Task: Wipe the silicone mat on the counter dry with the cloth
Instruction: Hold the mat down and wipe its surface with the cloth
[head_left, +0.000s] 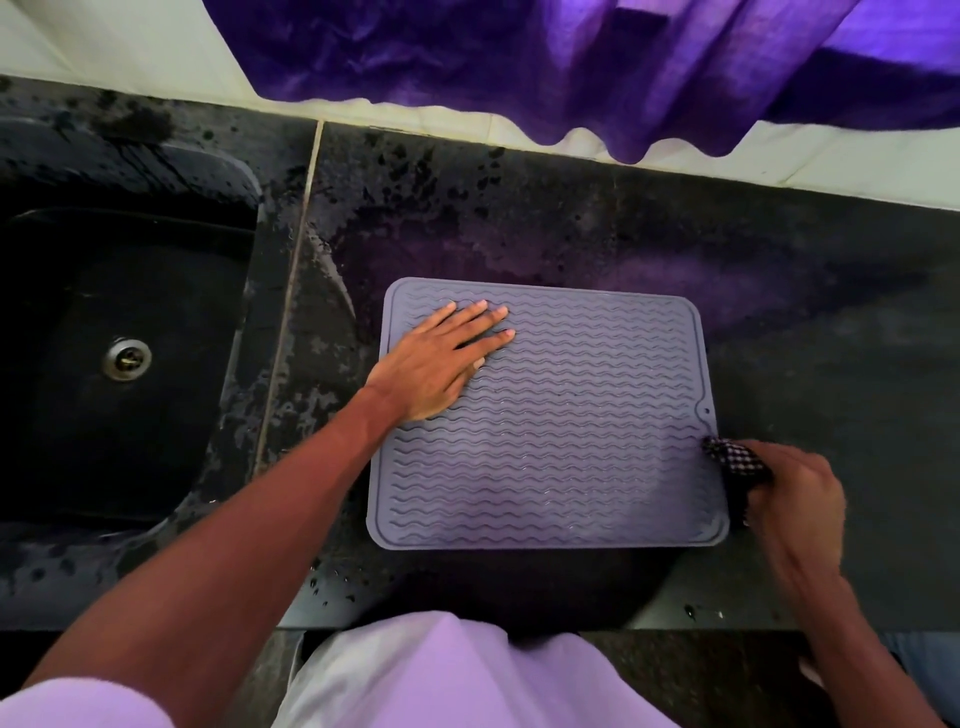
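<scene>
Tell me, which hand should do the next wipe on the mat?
The right hand. It grips the cloth at the right edge of the mat. The left hand lies flat on the mat, probably holding it steady.

Pale short-sleeved shirt (447, 675), bare hands (436, 364)

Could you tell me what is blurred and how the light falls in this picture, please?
Head view: the right hand and cloth are motion-blurred, the left hand on the mat is sharp; a purple cast tints the counter behind the mat; a dark shadow lies on the counter before it.
</scene>
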